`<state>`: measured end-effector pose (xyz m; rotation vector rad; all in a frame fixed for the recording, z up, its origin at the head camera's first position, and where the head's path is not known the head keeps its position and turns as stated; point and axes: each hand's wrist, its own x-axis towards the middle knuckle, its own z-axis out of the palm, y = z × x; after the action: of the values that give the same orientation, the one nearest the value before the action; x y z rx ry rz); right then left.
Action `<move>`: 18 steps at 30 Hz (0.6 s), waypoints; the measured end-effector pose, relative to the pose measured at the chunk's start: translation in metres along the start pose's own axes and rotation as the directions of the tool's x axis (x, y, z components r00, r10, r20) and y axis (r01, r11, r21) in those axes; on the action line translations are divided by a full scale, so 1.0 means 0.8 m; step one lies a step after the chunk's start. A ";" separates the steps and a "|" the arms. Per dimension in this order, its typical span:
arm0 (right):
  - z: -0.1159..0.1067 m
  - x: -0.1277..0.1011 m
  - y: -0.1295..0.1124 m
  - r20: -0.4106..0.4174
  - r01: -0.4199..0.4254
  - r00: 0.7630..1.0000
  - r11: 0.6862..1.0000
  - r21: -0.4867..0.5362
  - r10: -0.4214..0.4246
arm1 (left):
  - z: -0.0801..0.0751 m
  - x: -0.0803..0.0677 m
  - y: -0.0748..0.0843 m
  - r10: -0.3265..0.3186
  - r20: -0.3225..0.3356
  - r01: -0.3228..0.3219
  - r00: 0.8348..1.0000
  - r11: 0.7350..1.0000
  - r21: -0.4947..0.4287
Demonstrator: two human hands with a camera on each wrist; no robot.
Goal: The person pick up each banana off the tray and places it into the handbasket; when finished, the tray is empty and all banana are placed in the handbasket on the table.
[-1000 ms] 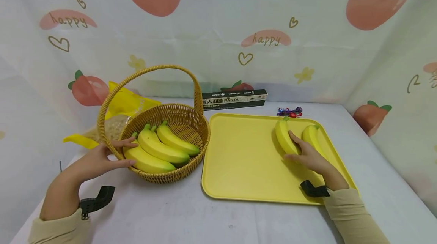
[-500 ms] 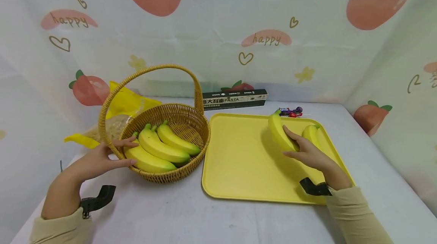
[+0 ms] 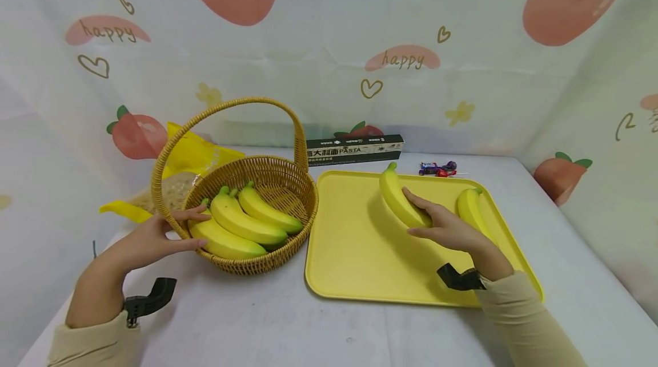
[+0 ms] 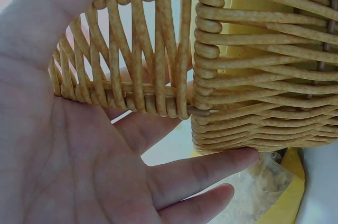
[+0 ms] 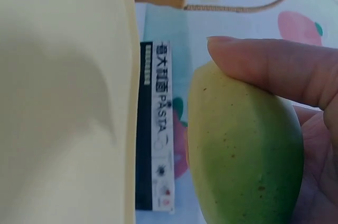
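My right hand (image 3: 452, 230) grips a yellow banana (image 3: 401, 198) by its side, holding it above the yellow tray (image 3: 349, 264). In the right wrist view the thumb lies over the banana's greenish end (image 5: 245, 155). A second banana (image 3: 472, 210) lies on the tray's right side, partly behind that hand. On the left stands a wicker basket (image 3: 252, 266) with several bananas (image 3: 247, 221) in it. My left hand (image 3: 149, 241) holds the basket at the foot of its handle (image 4: 142, 49), thumb and fingers on either side of the wicker.
Behind the tray is a dark pasta box (image 3: 354, 150). Wrapped lollipops (image 3: 438, 169) lie at the tray's far edge. A yellow bag (image 3: 192, 153) leans behind the basket, whose tall handle arches over it. A patterned cloth hangs at the back.
My right hand has lifted the banana off the tray and carried it to the left. The left hand stays on the basket.
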<state>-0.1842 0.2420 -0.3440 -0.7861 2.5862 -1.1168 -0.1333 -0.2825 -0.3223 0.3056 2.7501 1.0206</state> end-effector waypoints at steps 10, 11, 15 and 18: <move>0.011 0.017 -0.024 0.062 0.108 0.992 0.994 -0.013 -0.107 | 0.000 0.001 -0.002 0.001 0.008 -0.001 1.000 1.000 -0.002; 0.013 0.019 -0.027 0.072 0.119 0.990 0.993 -0.010 -0.118 | 0.000 0.001 -0.002 0.002 0.007 -0.002 1.000 1.000 -0.003; 0.017 0.028 -0.044 0.110 0.170 0.980 0.985 -0.012 -0.168 | 0.000 0.000 -0.001 0.003 0.006 -0.003 1.000 1.000 0.000; 0.021 0.036 -0.058 0.149 0.198 0.970 0.980 -0.017 -0.193 | 0.000 0.000 0.000 0.002 0.004 -0.002 1.000 1.000 -0.001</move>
<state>-0.1837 0.1894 -0.3216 -1.1082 2.4521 -1.0271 -0.1334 -0.2821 -0.3224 0.3098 2.7458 1.0206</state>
